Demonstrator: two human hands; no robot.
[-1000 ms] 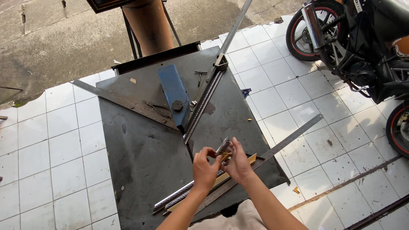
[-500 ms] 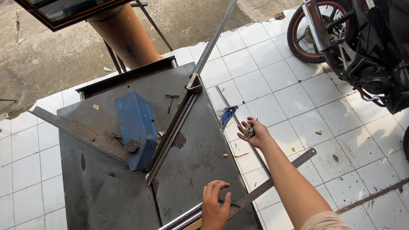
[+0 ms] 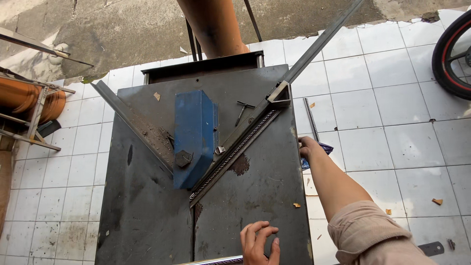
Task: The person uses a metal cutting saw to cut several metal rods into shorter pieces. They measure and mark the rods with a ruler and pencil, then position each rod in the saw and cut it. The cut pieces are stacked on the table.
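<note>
Metal rod (image 3: 310,119) lies on tiled floor (image 3: 392,122) just beyond desk (image 3: 147,206) right edge, long axis running away from person. Right hand (image 3: 308,147) nearest, at rod's near end, grip unclear. Left hand (image 3: 259,242) flat, fingers spread, on desk near edge.

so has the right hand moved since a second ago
Yes. The right hand left the rods at the steel table's near end and went past its right edge, toward the floor.

Bare hands, no gloves; the right arm wears a rolled-up pale pinkish-beige sleeve (image 3: 365,228).
</note>
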